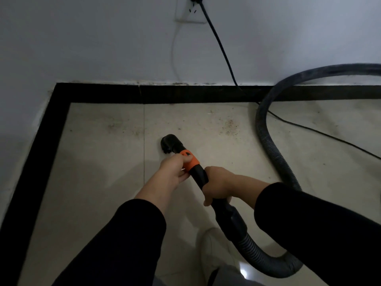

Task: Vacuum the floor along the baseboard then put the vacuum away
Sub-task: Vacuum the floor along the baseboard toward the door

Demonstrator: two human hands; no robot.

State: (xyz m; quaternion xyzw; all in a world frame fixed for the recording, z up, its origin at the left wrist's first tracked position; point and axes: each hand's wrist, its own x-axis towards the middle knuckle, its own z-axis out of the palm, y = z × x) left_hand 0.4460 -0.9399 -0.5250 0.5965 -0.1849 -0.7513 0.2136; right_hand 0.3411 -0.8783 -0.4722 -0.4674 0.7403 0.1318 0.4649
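A black vacuum nozzle (168, 143) touches the pale tiled floor (99, 162), a short way in front of the black baseboard (185, 93). Behind the nozzle is an orange collar (190, 162), which my left hand (175, 170) grips. My right hand (218, 187) grips the black wand (201, 176) farther back. The grey ribbed hose (266, 137) loops from the wand round to the right and out of the frame. Specks of dirt (228, 125) lie on the tile near the baseboard.
A black power cord (218, 42) runs from a wall socket (190, 11) down the white wall and across the floor to the right. The baseboard turns a corner at the left (41, 141). My white shoe (214, 250) shows below the wand.
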